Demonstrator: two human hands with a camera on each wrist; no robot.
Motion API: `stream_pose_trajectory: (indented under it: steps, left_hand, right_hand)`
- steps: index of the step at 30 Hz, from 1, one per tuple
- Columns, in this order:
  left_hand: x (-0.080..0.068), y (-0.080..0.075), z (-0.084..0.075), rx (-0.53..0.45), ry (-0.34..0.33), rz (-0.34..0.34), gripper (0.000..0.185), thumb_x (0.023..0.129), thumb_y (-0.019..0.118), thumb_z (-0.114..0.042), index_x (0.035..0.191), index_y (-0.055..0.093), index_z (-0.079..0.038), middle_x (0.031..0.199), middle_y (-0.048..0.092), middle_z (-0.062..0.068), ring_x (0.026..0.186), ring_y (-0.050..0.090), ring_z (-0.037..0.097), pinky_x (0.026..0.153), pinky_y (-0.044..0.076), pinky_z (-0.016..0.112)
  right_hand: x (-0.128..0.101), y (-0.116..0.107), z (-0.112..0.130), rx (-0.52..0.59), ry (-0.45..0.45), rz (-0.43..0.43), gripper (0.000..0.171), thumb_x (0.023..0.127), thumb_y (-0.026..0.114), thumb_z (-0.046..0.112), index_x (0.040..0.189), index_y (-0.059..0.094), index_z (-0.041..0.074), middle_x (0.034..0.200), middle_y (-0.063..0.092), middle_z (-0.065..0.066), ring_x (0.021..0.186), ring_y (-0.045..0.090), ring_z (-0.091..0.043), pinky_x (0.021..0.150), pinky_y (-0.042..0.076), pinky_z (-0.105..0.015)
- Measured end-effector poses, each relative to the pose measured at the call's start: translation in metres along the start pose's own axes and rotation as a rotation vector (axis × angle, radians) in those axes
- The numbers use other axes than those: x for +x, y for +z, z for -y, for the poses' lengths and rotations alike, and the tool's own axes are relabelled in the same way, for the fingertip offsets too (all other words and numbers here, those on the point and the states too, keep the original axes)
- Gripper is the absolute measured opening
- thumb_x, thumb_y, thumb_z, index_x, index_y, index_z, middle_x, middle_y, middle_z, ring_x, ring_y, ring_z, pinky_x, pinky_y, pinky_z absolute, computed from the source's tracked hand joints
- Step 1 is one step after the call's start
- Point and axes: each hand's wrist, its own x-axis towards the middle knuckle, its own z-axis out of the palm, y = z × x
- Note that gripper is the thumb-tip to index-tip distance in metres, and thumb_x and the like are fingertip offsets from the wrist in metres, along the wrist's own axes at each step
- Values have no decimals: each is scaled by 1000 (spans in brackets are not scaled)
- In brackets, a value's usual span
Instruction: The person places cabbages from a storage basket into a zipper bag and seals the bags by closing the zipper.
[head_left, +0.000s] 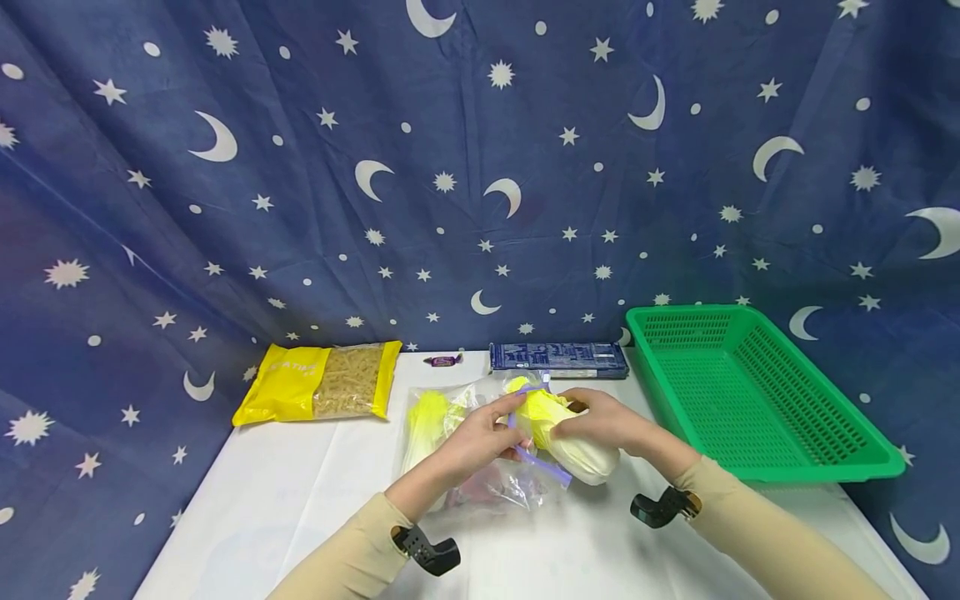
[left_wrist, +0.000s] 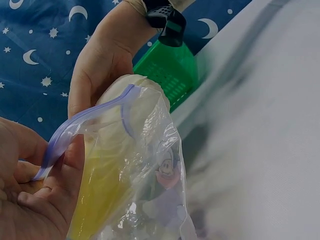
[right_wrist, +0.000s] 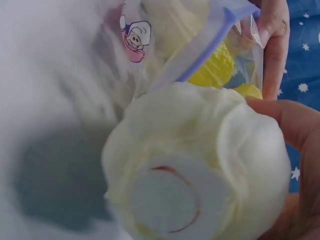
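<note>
My right hand (head_left: pixel 603 419) grips a napa cabbage (head_left: pixel 583 452) with a pale stem end and yellow leaves. The leafy end lies in the mouth of a clear zip bag (head_left: pixel 498 487) with a purple seal, while the white base sticks out. In the right wrist view, the cabbage's cut base (right_wrist: pixel 170 200) faces the camera, with a reddish curved mark on it. My left hand (head_left: pixel 477 444) pinches the bag's purple-edged rim (left_wrist: pixel 70 122). A second yellow-and-white leafy vegetable (head_left: pixel 426 425) shows through the bag's left part. The bag carries a small cartoon print (right_wrist: pixel 136 41).
A green plastic basket (head_left: pixel 757 471) stands on the right of the white table (head_left: pixel 300 508). At the back are a dark blue flat package (head_left: pixel 558 357), a small purple wrapped candy (head_left: pixel 444 361) and a yellow bag of pasta (head_left: pixel 318 382). A star-patterned curtain (head_left: pixel 450 250) hangs behind.
</note>
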Motion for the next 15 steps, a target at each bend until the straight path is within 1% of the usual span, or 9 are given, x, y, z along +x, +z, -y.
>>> stream_pose_trajectory:
  steps: [3,5,7,11,15]
  left_hand:
    - [0,1,0,-10,1,-2,66,93,62,2,156,42,-5,162,36,6,82,66,15,78,62,31]
    - [1,1,1,-4,0,-5,66,93,62,1,156,42,-4,163,36,7,82,66,15,78,62,31]
    - [1,1,1,0,-4,-7,66,93,62,1,156,42,-4,162,36,7,80,66,15,78,61,31]
    - [1,2,2,-2,-25,-12,67,93,62,1,156,41,-4,160,39,8,80,66,15,79,62,31]
    - [2,2,3,-4,-32,-14,67,93,61,2,156,40,-3,161,38,7,81,67,15,79,62,32]
  right_hand:
    - [-1,1,0,54,59,-13,64,81,82,28,132,57,0,120,65,-17,87,66,-24,72,59,-37]
    - [-3,2,0,74,86,3,65,82,82,28,132,54,-3,120,64,-18,90,66,-24,75,59,-37]
    - [-4,3,0,86,103,30,64,83,82,28,131,53,-3,117,64,-17,90,66,-24,76,59,-37]
    - [-7,4,-1,74,111,76,59,84,82,28,128,55,-1,106,66,-14,86,67,-23,73,59,-36]
    - [-9,4,-2,7,129,88,58,83,82,33,128,59,5,103,66,-10,84,65,-22,71,58,-35]
